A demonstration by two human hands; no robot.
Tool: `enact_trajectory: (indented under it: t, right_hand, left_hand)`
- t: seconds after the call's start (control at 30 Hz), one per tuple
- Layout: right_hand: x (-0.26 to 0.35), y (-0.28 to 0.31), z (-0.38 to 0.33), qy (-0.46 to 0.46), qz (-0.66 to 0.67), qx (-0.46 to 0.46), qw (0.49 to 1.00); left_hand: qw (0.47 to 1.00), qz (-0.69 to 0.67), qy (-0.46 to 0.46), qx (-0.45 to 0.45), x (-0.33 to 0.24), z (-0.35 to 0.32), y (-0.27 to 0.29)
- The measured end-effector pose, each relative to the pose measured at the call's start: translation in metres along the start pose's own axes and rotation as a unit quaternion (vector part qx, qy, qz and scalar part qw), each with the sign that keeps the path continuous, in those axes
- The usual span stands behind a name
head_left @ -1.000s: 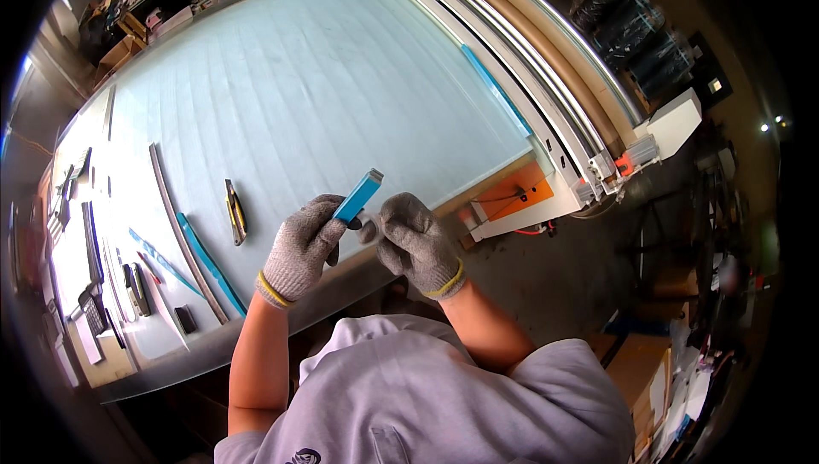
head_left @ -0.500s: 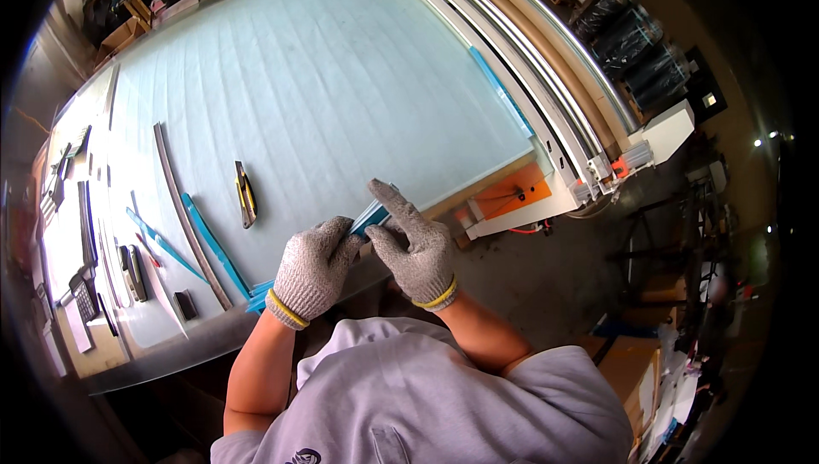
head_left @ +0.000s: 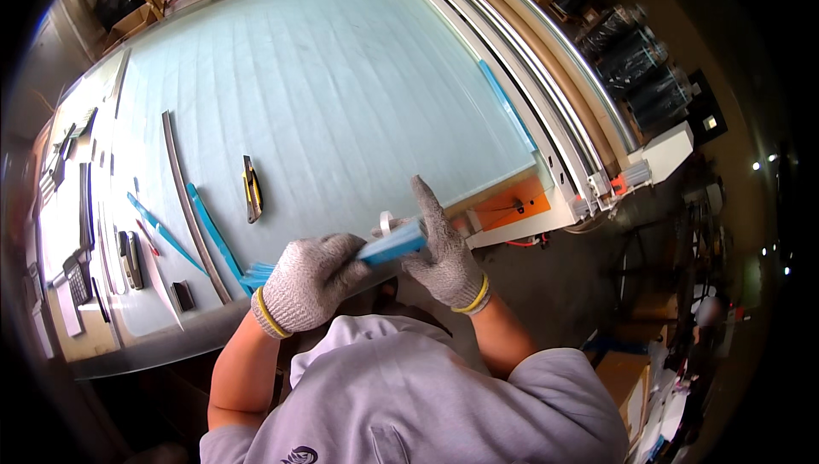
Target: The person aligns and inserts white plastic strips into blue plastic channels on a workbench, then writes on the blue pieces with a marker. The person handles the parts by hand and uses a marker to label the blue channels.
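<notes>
My left hand (head_left: pixel 311 281), in a grey knitted glove with a yellow cuff edge, is closed around a bundle of blue strips (head_left: pixel 391 246). The bundle's other end (head_left: pixel 258 275) sticks out at the left of the glove. My right hand (head_left: pixel 448 259), gloved the same way, has its index finger stretched upward and its thumb apart. The strips' right end, blurred, lies at the gap between that thumb and index finger. A small white loop (head_left: pixel 386 223) stands just behind the bundle; what it is I cannot make out.
Left on the pale film-covered table (head_left: pixel 324 80) lie a yellow-black utility knife (head_left: pixel 252 189), a dark curved strip (head_left: pixel 192 204), blue strips (head_left: pixel 213 229) and a calculator (head_left: pixel 78 282). A long rail with rollers (head_left: pixel 529 55) runs along the right edge, by an orange plate (head_left: pixel 514 202).
My right hand has moved right and its index finger points more upright. More of the bundle's right end shows between the hands, and the white loop has come into sight.
</notes>
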State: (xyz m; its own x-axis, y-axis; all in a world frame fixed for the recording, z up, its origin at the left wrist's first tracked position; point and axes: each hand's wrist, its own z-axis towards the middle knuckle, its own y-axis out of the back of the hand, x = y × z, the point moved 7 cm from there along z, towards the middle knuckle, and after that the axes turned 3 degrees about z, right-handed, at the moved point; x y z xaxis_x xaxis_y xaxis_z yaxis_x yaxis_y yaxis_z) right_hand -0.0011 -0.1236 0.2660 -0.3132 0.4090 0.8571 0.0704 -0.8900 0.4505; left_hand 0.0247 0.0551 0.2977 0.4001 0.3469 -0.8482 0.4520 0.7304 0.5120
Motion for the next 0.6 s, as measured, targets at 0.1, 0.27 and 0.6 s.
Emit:
enact_trajectory:
  t: [0.1,0.27,0.6]
  right_hand:
    - [-0.016,0.004,0.013,-0.104,0.277,0.110,0.949]
    - [0.005,0.035,0.046,-0.126,0.388,0.219,0.886]
    - [0.003,0.037,-0.006,0.066,0.077,0.384,0.918]
  left_hand:
    - [0.990,0.060,-0.038,0.120,-0.011,0.002,-0.016]
    - [0.961,0.193,0.040,0.192,0.013,0.016,-0.045]
    - [0.990,0.056,0.015,0.130,-0.017,0.031,-0.025]
